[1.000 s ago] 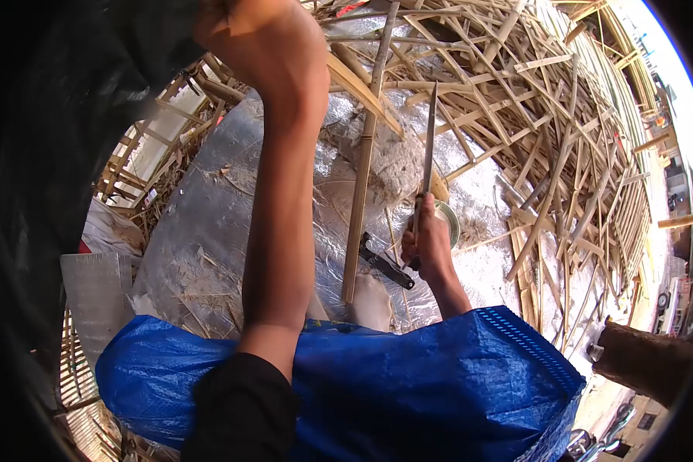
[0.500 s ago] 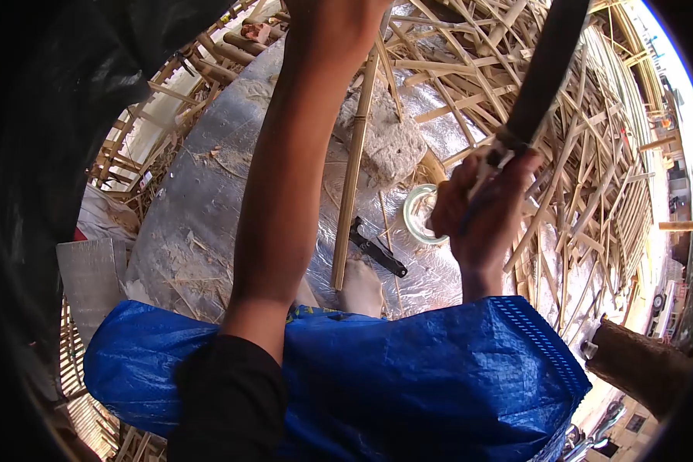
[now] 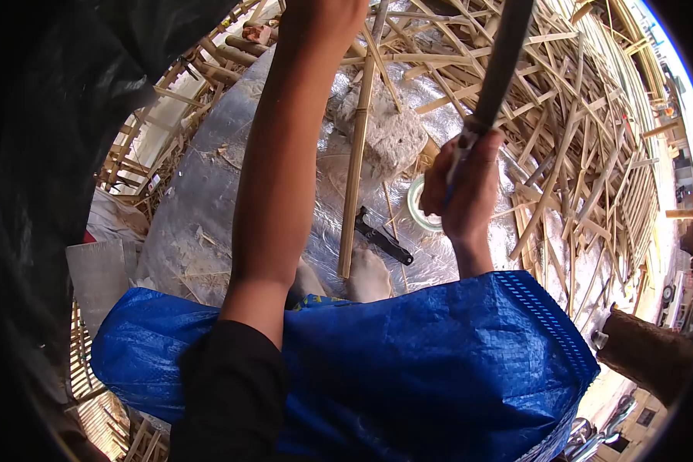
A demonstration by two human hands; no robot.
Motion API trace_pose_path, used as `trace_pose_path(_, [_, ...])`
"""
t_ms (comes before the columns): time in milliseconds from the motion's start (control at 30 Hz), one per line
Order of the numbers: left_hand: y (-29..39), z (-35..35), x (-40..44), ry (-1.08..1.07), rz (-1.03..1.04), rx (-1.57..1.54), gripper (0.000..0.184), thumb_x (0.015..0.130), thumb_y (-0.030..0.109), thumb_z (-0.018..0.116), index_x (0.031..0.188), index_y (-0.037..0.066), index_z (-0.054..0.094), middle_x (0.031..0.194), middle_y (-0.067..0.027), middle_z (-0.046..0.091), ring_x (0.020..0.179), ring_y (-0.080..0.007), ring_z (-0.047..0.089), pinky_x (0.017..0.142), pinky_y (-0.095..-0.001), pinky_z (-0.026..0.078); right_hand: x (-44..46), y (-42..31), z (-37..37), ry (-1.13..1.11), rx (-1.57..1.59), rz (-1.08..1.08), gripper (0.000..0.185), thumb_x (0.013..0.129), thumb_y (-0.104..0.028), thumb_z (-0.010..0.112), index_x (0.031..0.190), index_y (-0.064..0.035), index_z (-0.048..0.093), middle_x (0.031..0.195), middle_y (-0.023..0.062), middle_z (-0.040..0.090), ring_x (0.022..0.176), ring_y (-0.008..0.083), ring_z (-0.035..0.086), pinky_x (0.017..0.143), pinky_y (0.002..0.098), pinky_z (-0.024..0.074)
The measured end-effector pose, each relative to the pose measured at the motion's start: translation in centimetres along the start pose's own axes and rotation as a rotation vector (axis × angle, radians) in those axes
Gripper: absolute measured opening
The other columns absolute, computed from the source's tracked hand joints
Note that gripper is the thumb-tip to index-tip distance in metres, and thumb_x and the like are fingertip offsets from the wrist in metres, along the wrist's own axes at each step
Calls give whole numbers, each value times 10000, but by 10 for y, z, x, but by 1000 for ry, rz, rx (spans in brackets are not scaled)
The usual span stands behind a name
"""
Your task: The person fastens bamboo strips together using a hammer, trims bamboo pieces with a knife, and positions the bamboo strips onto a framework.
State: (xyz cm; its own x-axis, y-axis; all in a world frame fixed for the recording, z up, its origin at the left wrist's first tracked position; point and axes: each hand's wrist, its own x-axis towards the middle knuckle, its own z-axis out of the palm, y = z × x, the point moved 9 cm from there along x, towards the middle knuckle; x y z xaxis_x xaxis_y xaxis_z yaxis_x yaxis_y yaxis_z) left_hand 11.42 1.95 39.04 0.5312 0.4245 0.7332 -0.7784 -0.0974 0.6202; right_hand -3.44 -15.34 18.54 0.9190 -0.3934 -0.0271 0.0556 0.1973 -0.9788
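Observation:
My right hand [image 3: 468, 181] is wrapped round the handle of a machete [image 3: 503, 65], its long dark blade pointing up past the top edge. My left forearm reaches up to the top edge, where only the wrist and back of my left hand [image 3: 323, 17] show; its fingers are out of sight. Just right of that arm runs a long split bamboo strip [image 3: 358, 146], its lower end near my foot [image 3: 369, 276]. Behind the strip sits a rough stone block [image 3: 393, 135]. A black folding tool [image 3: 383, 237] and a pale tape roll [image 3: 422, 204] lie on the silvery sheet.
Bamboo offcuts [image 3: 550, 146] are heaped at the right and top. Blue plastic sheeting [image 3: 408, 362] covers my lap. A log end [image 3: 643, 354] juts in at lower right, and a flat grey board [image 3: 100, 281] is at left.
My right hand and the machete have shifted left and slightly up, with the blade a little more upright. My left arm and the bamboo strip have barely moved; the view has shifted slightly.

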Motion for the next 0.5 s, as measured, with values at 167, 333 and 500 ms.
trace_pose_path(167, [-46, -21, 16, 195, -107, 45, 606, 1000, 422, 497, 674, -86, 541, 538, -212, 505, 493, -323, 451, 537, -472, 344, -7, 84, -2, 5, -181, 428, 717, 945, -718, 287, 661, -81, 454, 485, 38, 422, 359, 167, 452, 342, 307, 370])
trace_pose_path(333, [-53, -41, 18, 202, -153, 228, 621, 992, 446, 509, 688, -95, 535, 534, -197, 492, 494, -304, 412, 548, -480, 346, 8, 20, -16, 38, 159, 273, 650, 944, -714, 331, 713, -121, 461, 441, -16, 315, 312, 114, 306, 301, 261, 241])
trace_pose_path(500, [-53, -41, 12, 286, -50, -13, 631, 994, 428, 521, 605, -67, 478, 492, -156, 452, 471, -239, 405, 506, -452, 324, -6, 82, 7, 41, 96, 278, 665, 940, -724, 311, 764, -106, 481, 496, 2, 371, 348, 129, 354, 311, 291, 291])
